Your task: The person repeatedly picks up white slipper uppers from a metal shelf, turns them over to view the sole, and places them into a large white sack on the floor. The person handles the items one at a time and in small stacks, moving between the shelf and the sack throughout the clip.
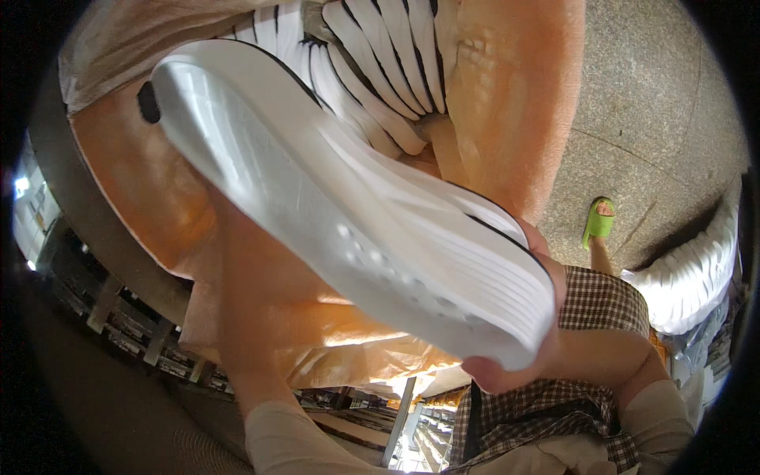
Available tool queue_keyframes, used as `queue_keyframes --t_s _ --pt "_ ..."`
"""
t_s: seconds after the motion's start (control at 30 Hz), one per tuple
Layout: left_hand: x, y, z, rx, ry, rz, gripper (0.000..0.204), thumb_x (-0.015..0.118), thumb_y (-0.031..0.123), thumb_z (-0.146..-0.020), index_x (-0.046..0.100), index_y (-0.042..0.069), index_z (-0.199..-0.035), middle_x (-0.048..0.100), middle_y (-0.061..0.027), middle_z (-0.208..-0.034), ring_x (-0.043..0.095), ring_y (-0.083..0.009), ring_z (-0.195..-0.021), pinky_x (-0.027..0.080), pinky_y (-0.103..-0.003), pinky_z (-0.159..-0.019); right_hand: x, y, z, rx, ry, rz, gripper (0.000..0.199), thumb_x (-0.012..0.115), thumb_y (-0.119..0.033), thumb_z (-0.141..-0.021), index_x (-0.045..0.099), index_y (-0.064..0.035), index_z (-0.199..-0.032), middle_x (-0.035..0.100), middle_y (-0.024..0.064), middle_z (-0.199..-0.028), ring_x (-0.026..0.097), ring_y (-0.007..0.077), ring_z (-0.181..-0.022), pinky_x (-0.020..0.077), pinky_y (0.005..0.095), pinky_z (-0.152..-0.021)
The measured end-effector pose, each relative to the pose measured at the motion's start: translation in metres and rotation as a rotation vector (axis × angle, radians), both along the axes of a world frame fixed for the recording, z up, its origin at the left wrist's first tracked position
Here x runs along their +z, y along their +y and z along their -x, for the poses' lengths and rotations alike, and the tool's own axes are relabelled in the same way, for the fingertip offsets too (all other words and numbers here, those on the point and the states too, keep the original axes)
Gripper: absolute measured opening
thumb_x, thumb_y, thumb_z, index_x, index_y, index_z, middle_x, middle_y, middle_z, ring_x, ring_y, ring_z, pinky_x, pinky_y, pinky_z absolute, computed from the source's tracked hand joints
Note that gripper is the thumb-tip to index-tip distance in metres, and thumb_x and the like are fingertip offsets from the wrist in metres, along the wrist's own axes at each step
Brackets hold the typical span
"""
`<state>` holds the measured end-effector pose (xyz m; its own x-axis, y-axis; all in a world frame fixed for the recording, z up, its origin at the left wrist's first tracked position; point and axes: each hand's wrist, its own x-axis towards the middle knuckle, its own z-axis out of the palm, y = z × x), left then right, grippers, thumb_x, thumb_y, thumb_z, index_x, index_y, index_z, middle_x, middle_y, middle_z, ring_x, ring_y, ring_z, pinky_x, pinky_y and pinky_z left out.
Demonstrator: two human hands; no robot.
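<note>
A large white shoe sole [348, 214] with a thin black edge fills the middle of the view, held up close to the camera. My right hand [507, 368] grips its lower right end, and fingers show over the top edge near the sleeve. My left forearm [233, 309] rises from the lower left and passes behind the sole. That hand is hidden by the sole, so its grip cannot be seen. Behind the sole, an orange sack [507, 95] holds several more white soles [380, 55] packed side by side.
A row of stacked white soles [697, 269] lies at the right on the speckled stone floor [657, 103]. Another person's foot in a green slipper [599, 220] stands on that floor. Dark shelving [134, 332] runs along the lower left.
</note>
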<state>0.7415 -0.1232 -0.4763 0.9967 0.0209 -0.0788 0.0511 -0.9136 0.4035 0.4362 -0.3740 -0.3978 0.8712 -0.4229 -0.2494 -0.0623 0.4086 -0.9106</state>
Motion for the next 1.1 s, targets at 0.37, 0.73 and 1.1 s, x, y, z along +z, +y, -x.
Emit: queue_keyframes --t_s 0.37,0.73,1.1 --pt "0.128 -0.049 0.061 0.38 0.272 0.676 0.057 0.056 0.023 -0.089 0.031 0.006 -0.138 0.047 -0.0165 -0.128 0.05 -0.0282 -0.115 0.044 -0.04 -0.095 -0.001 -0.02 -0.065 0.333 -0.01 0.414 0.086 0.082 -0.03 -0.058 0.039 -0.016 -0.13 0.025 0.0264 -0.138 0.035 0.0469 -0.122 0.0333 0.0541 -0.099" --pt "-0.044 0.082 -0.106 0.127 -0.063 -0.994 0.081 0.06 0.043 -0.082 0.02 0.007 -0.142 0.044 -0.0203 -0.132 0.051 -0.0372 -0.115 0.041 -0.05 -0.095 -0.056 -0.05 -0.062 0.27 0.205 1.266 0.028 0.065 -0.018 -0.068 0.063 -0.0058 -0.094 0.058 0.0187 -0.116 0.042 0.035 -0.122 0.0266 0.0434 -0.105" --pt "-0.078 0.146 -0.07 -0.131 0.207 -1.036 0.103 0.05 0.069 -0.079 0.007 0.003 -0.145 0.002 -0.0351 -0.146 0.007 -0.0487 -0.136 0.024 -0.053 -0.107 -0.046 -0.061 -0.06 0.462 0.247 1.379 0.02 0.062 -0.01 -0.069 0.062 -0.0067 -0.089 0.063 0.0161 -0.105 0.047 0.0347 -0.118 0.0274 0.0441 -0.105"
